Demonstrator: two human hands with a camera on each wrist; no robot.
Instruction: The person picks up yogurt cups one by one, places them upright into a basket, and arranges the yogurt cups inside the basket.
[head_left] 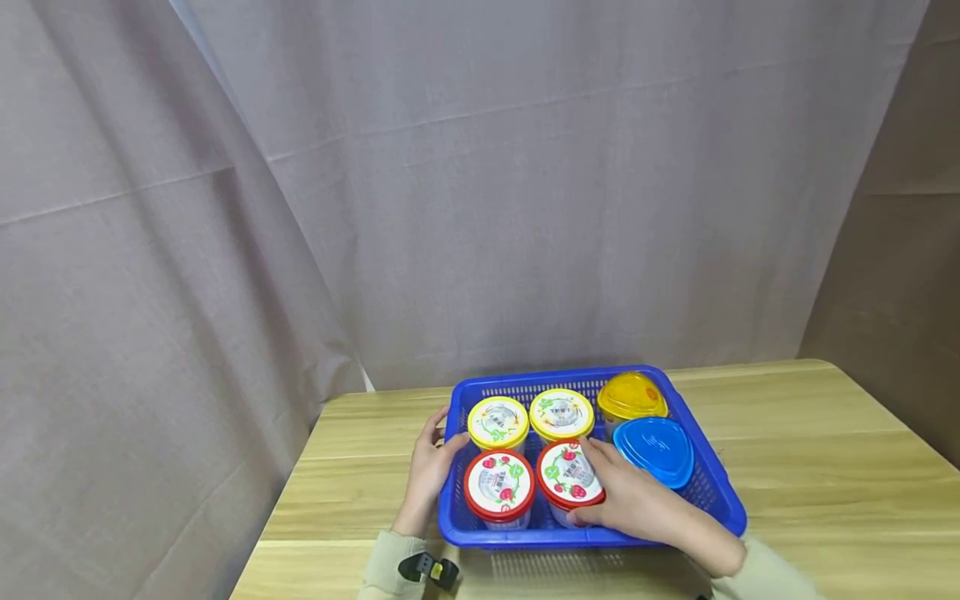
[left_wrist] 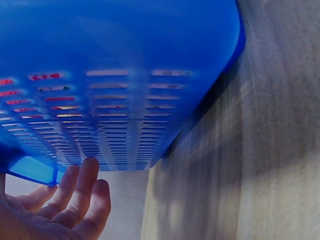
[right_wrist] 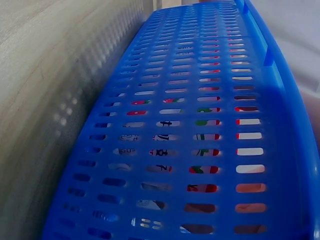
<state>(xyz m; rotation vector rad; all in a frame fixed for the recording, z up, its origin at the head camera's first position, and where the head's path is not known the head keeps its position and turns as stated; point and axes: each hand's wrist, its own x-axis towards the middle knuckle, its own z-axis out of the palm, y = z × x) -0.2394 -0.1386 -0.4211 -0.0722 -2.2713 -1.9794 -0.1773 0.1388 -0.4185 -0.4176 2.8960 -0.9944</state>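
Observation:
A blue plastic basket [head_left: 585,540] holds several lidded containers. My left hand [head_left: 429,471] is at its left side, thumb over the rim and fingers along the outside; in the left wrist view these fingers [left_wrist: 85,185] lie by the slotted wall. With my right hand [head_left: 637,500] I grip a clear tub with a red-rimmed strawberry lid [head_left: 562,475], thumb at its near side and fingers at the lid's far edge. It stands in the basket's front row, beside a matching red-rimmed tub [head_left: 498,483]. In the right wrist view the basket wall [right_wrist: 175,115] hides that hand's hold.
Two yellow-rimmed tubs [head_left: 498,421] stand in the basket's back row. At its right are a container with a yellow lid [head_left: 632,396] and one with a blue lid [head_left: 655,452]. The basket rests on a wooden table [head_left: 817,467]; a grey curtain [head_left: 555,208] hangs behind.

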